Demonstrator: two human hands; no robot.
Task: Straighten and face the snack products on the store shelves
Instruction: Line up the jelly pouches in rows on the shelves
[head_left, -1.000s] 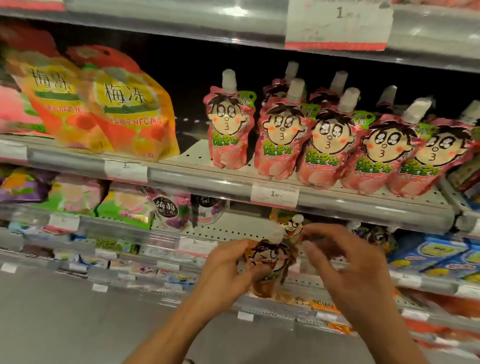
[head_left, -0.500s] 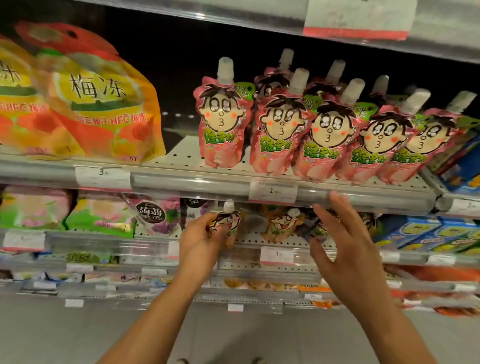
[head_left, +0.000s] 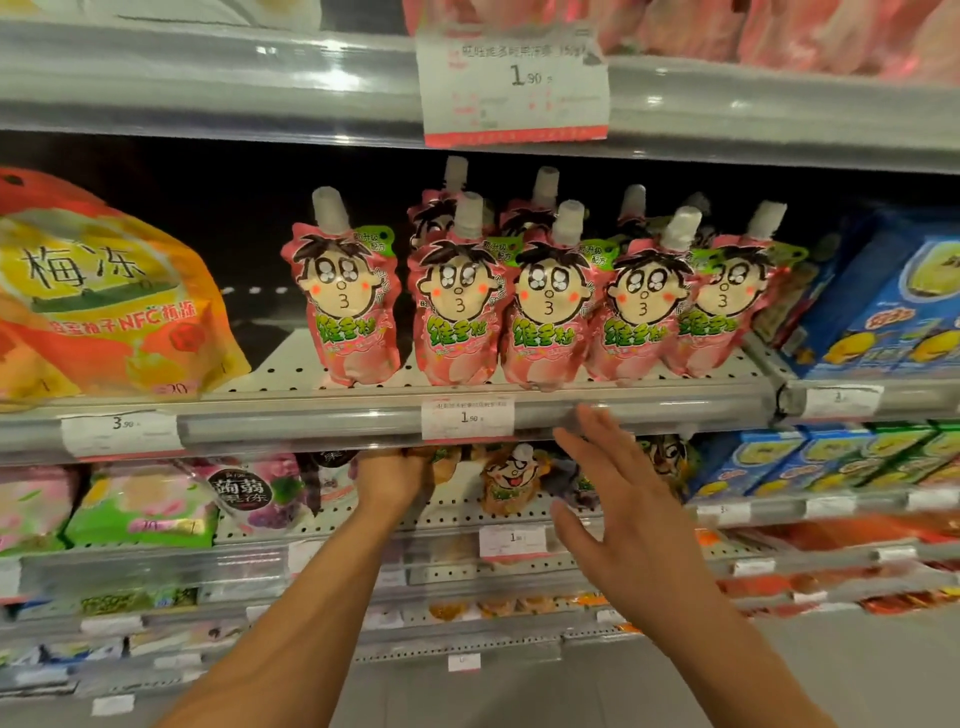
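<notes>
Right, nearest us the right hand (head_left: 631, 499) hovers flat, fingers spread wide and holding nothing, just below the shelf rail (head_left: 322, 423). Further in, the left hand (head_left: 390, 480) reaches under that rail to an orange pouch (head_left: 441, 462) — its fingers look curled on the pouch, though the rail hides the tips. Best to set it upright, face forward, beside the other orange pouch (head_left: 508, 480). Above, the pink pouches (head_left: 545, 306) lean together — the right ones want squaring up.

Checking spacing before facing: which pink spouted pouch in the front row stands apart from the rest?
The leftmost pink spouted pouch: a clear gap separates it from the other four, which crowd together and overlap to its right.
</notes>
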